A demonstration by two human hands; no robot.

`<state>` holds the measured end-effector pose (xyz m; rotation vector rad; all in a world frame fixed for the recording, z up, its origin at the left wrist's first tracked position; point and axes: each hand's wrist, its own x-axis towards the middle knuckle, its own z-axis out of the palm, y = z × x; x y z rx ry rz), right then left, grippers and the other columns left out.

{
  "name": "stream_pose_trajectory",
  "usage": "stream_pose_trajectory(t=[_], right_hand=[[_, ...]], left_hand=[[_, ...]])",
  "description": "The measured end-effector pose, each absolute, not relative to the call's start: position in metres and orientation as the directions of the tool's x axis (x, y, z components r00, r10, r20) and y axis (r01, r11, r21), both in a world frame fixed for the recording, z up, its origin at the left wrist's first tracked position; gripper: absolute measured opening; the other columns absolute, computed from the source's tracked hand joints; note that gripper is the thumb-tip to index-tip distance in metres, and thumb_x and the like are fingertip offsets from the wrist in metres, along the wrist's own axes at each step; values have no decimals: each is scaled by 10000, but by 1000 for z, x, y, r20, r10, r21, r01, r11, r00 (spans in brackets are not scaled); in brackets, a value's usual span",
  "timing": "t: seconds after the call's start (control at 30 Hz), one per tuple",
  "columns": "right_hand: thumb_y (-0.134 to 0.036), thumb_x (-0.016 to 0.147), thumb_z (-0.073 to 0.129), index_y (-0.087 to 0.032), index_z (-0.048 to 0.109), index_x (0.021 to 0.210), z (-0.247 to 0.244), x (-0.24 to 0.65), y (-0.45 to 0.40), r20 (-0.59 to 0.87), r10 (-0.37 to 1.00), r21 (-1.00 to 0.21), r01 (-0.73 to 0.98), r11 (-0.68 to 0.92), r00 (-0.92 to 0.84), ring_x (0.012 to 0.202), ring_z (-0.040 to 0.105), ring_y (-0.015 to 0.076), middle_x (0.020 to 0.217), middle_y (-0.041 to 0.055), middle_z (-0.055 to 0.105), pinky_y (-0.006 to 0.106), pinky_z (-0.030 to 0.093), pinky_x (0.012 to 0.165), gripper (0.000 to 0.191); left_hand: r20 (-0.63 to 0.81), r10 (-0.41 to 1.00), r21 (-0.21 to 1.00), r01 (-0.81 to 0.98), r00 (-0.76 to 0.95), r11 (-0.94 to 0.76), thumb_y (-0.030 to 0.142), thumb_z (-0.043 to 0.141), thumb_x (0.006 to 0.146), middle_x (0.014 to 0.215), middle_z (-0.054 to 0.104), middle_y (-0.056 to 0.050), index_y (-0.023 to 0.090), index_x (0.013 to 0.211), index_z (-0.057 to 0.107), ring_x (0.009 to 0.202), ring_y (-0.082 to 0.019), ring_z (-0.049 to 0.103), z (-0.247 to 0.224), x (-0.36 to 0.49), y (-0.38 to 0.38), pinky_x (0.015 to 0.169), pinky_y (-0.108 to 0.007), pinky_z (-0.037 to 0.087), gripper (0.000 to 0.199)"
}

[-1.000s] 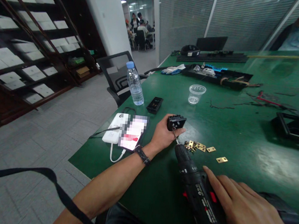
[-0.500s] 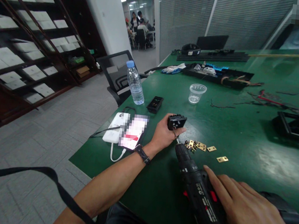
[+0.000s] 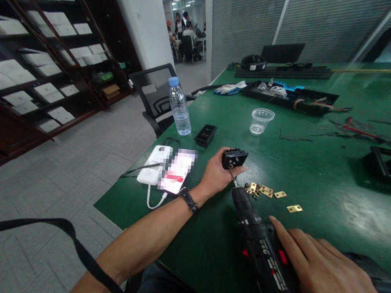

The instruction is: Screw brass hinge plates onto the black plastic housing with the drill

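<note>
A black strap (image 3: 68, 231) crosses the left foreground, ahead of a white power bank (image 3: 151, 169), a partly pixelated phone (image 3: 175, 174) and a water bottle (image 3: 181, 110) on the table (image 3: 333, 198). The left hand (image 3: 216, 173) has its fingers clamped on a black block (image 3: 235, 159) at the drill's tip, near loose brass plates (image 3: 294, 208). The drill's (image 3: 258, 246) white-and-red lettering is too small to read; the right hand's (image 3: 332, 273) fingers are closed around it.

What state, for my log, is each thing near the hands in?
Black plastic drill: in right hand
Black rectangular plastic block: in left hand
Second black rectangular block: unheld
Golden metal plates: loose
Clear plastic bottle: capped, partly filled
Clear plastic cup: upright, uncovered
Black rectangular phone: screen lit
White oblong power bank: cable attached
</note>
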<state>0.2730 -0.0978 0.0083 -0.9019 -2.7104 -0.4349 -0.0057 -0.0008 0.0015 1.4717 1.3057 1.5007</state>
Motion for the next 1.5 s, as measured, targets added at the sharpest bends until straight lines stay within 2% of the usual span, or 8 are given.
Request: stream_pose_trajectory(t=[0.67,0.97,1.5], right_hand=[[-74,845,462,-113,408,1511,7,273,-99,307,548,194,615,764,-778,835,620,226,1078,101,634,404,526,750,670],[-43,832,460,-101,422,1492,9,271,-98,319,531,200,603,772,-785,776,607,197,1004,72,620,387,522,718,664],[-81,849,471,-110,436,1481,10,271,-99,320,540,205,614,762,-778,793,623,201,1020,81,625,382,545,720,634]], left_hand=[[308,938,943,183,-161,-278,407,871,711,1019,703,-49,186,1086,604,916,-174,650,0,-5,0,863,-311,519,510],[305,938,943,187,-163,-274,406,878,700,1045,709,-57,183,1091,610,936,-179,654,1,-5,0,890,-325,521,524],[314,936,939,201,-159,-281,413,868,713,1056,705,-54,191,1095,606,933,-174,650,3,-6,-1,880,-314,514,514]])
